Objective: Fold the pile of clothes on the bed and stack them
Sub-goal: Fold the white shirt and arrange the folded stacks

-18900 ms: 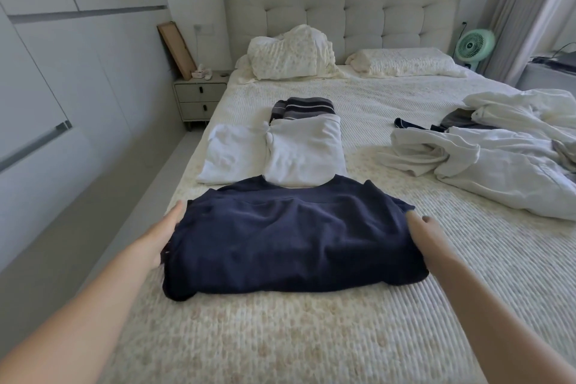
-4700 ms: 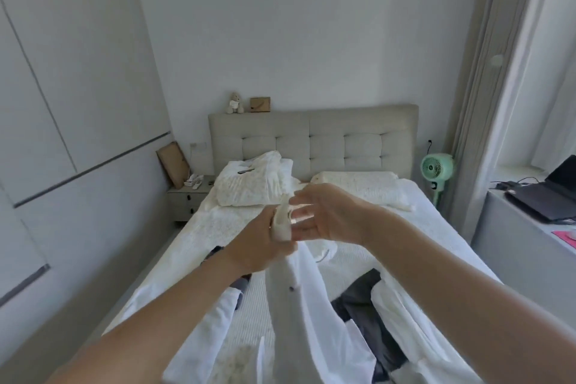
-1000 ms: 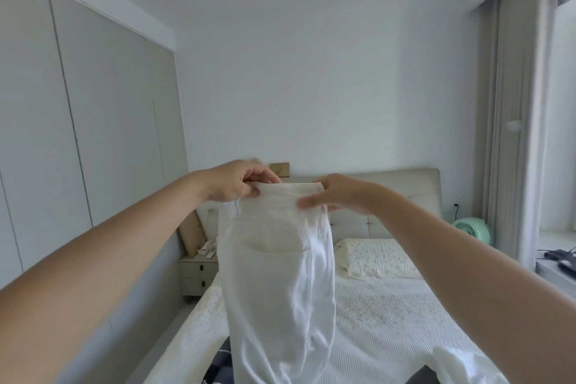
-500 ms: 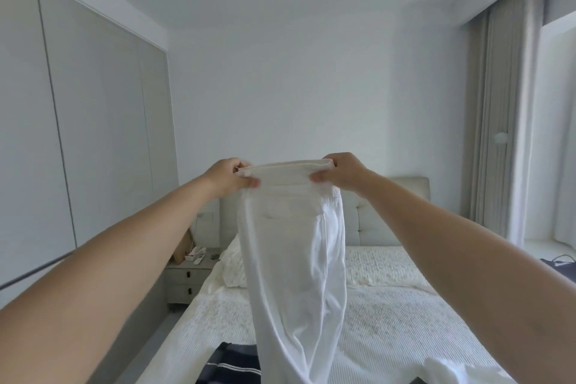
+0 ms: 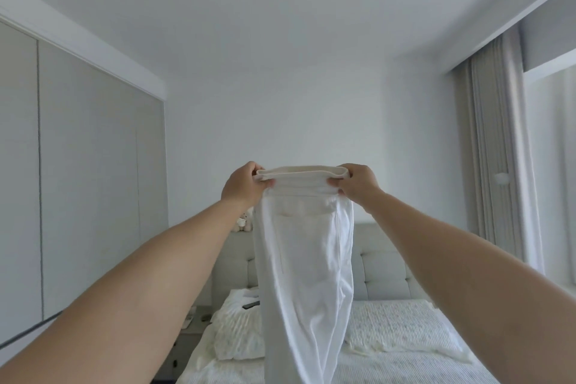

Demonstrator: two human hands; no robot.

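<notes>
White trousers, cream waistband; grey tufted headboard; white bedspread with faint speckled print.

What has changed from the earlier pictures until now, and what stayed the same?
The folded navy shirt was let go and white trousers were taken from the pile. The left hand and right hand now grip the waistband at its two ends and have raised it higher, so the legs hang straight. In the last second the grip stayed the same. The bed and pillows look unchanged.
</notes>
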